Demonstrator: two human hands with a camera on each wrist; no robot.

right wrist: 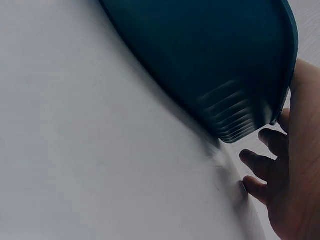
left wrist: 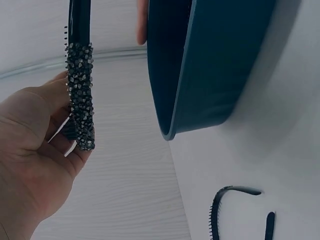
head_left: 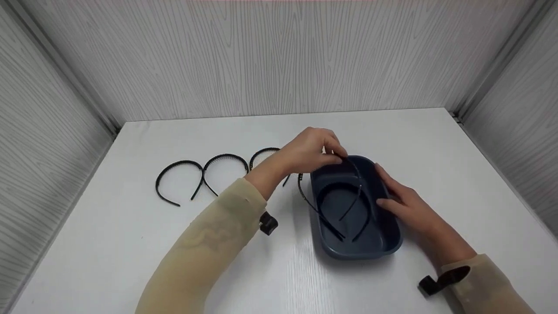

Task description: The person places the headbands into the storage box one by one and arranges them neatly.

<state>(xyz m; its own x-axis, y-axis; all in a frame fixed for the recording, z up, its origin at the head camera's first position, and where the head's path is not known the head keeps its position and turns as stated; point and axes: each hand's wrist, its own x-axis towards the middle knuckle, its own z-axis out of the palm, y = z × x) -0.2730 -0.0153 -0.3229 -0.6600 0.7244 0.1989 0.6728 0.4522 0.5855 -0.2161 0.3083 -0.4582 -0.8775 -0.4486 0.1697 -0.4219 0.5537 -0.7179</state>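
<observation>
My left hand (head_left: 311, 152) pinches a black headband (left wrist: 80, 92) above the dark blue plastic basin (head_left: 361, 255). Glittering stones cover part of this band in the left wrist view, and its legs hang over and into the basin. Another dark headband (head_left: 323, 196) lies on the basin floor. On the basin's right side, my right hand (head_left: 405, 205) grips the rim, thumb over the edge and fingers along the outer wall. To the left, three black toothed headbands lie in a row: a left one (head_left: 183, 162), a middle one (head_left: 225, 155) and one (head_left: 264, 149) partly behind my left forearm.
A white table (head_left: 109, 244) carries everything. Pale wood-grain panels (head_left: 261, 61) stand behind it and at both sides. Black wrist mounts (head_left: 268, 223) stick out from the sleeves.
</observation>
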